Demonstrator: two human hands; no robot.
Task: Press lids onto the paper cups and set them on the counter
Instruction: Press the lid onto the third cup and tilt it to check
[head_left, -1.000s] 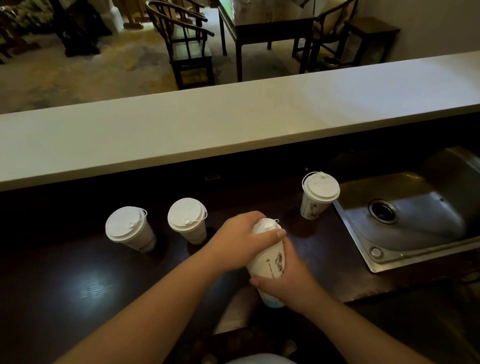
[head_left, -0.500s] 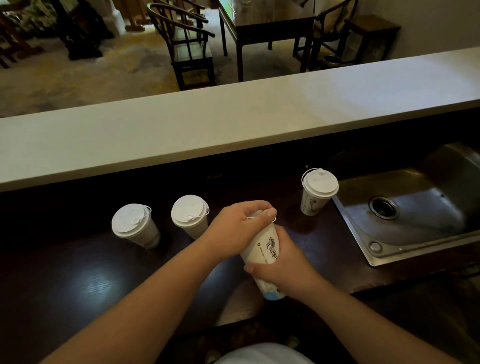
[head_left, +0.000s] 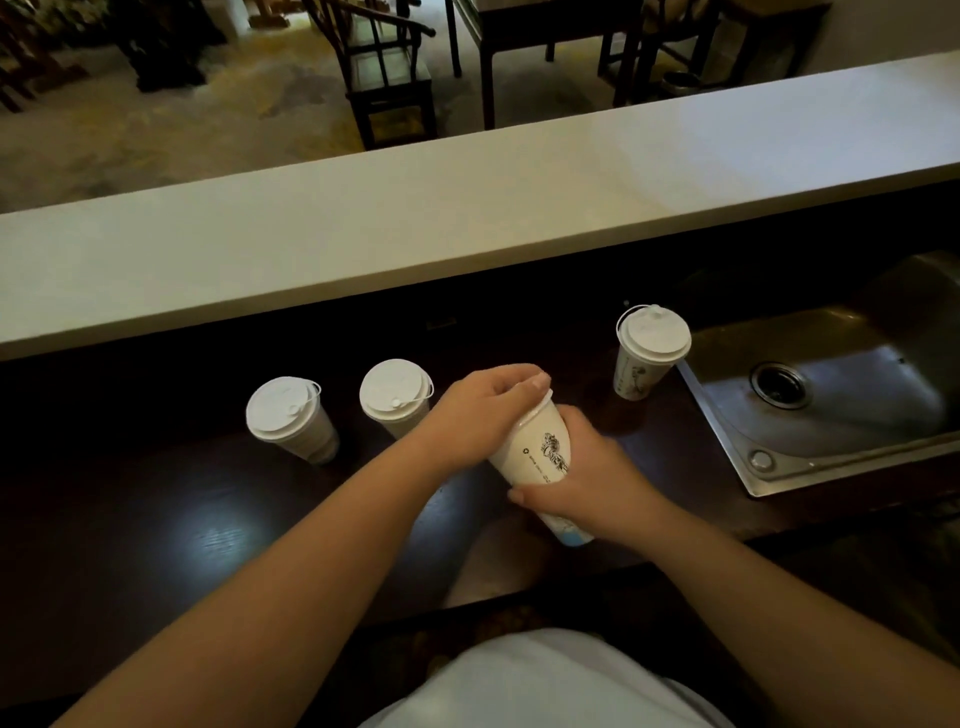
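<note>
A white paper cup (head_left: 540, 457) with a dark printed drawing is held tilted over the dark counter (head_left: 156, 519). My right hand (head_left: 587, 483) wraps around its lower body. My left hand (head_left: 483, 410) is cupped over its top, covering the white lid, of which only the rim (head_left: 540, 402) shows. Three more lidded white cups stand upright on the counter: one at the far left (head_left: 291, 418), one beside it (head_left: 395, 395), and one near the sink (head_left: 649, 348).
A steel sink (head_left: 831, 405) with a round drain is set into the counter at the right. A raised white bar ledge (head_left: 415, 218) runs across behind the cups. Dark wooden chairs and a table stand on the floor beyond.
The cup has tipped further, its top leaning away to the left. My left hand has shifted over the lid and now hides more of it.
</note>
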